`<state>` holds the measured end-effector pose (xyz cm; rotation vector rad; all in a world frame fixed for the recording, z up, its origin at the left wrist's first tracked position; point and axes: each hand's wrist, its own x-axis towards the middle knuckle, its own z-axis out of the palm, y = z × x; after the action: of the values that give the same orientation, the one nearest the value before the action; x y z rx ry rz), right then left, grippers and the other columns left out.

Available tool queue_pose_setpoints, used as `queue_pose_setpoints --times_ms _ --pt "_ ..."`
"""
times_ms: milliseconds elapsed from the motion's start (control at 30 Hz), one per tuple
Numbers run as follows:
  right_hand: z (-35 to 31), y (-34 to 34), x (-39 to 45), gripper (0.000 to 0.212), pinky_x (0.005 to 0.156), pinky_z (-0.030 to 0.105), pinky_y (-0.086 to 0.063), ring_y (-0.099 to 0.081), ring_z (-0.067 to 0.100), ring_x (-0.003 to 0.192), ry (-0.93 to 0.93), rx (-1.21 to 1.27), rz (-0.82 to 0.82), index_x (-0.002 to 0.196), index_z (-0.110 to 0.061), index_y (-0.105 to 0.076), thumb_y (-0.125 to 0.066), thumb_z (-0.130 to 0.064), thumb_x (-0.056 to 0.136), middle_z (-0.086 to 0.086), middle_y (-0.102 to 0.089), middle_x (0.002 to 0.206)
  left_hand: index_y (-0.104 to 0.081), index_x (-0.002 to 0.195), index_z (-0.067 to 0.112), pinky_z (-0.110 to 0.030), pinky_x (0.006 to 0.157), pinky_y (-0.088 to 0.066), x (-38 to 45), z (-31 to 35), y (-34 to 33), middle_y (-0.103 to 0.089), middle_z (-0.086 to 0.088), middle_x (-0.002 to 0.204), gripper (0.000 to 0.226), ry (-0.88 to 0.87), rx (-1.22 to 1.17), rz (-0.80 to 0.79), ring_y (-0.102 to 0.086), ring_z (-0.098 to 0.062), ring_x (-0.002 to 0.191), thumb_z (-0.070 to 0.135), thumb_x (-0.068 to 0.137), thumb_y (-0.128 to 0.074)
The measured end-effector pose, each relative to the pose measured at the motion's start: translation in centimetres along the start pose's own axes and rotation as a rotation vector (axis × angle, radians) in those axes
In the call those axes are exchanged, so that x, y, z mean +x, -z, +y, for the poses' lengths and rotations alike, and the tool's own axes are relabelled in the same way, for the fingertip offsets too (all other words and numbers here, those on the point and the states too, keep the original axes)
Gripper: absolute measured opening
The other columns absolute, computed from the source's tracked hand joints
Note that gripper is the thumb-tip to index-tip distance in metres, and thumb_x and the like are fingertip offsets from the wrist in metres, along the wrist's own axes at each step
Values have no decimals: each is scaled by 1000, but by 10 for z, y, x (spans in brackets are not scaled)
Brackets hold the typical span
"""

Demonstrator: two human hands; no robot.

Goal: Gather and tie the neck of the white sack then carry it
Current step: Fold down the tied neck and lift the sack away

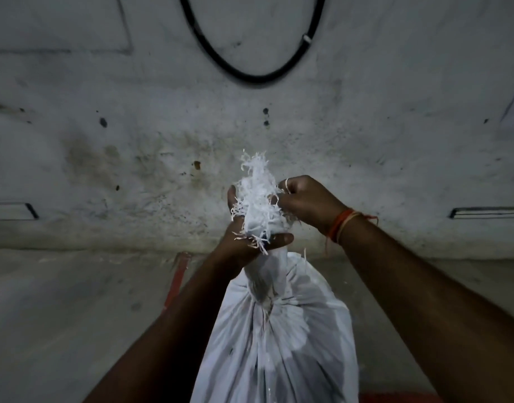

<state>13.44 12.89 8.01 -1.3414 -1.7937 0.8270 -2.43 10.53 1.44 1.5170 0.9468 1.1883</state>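
- I take the white sack [279, 338] as my landmark; it stands upright in the lower middle of the view, its cloth drawn into pleats that run up to a gathered neck [269, 269].
- Left of the sack, a red strip [176, 279] lies on the grey floor [61, 315], partly hidden behind my left forearm.
- My left hand [250, 237] comes in from the sack's lower left and is wrapped round the neck just above the pleats, thumb across the front, fingers reaching up behind the bunched cloth.
- Above that grip, the sack's frayed top [255, 196] sticks up, with loose white threads fanning out over the thumb and toward the wall.
- My right hand [305, 202] sits just right of the frayed top, touching it, fingers curled in and pinching strands of the fray; a thin pale thread [285, 185] loops over one knuckle.
- An orange and pale string band [341, 225] circles my right wrist, right of the sack's top.
- Behind and above the sack, a stained whitewashed wall [133, 126] fills the view, with a black cable [250, 74] hanging in a loop straight above the sack.
- Low on the wall, a dark-edged slot [13, 210] shows far left of the sack and another slot [486, 212] far right.
- I cannot tell whether a knot is tied at the neck.
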Motion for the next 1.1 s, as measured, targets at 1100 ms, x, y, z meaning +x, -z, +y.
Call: queue_pose_setpoints --times_ms 1100 --pt "41 -19 -29 33 91 24 -52 -68 8 106 126 24 76 118 -22 -67 -72 -21 85 -7 -73 113 -72 117 8 -40 100 -54 17 19 0 -73 -8 119 62 98 277 -65 -68 -21 113 11 57 -89"
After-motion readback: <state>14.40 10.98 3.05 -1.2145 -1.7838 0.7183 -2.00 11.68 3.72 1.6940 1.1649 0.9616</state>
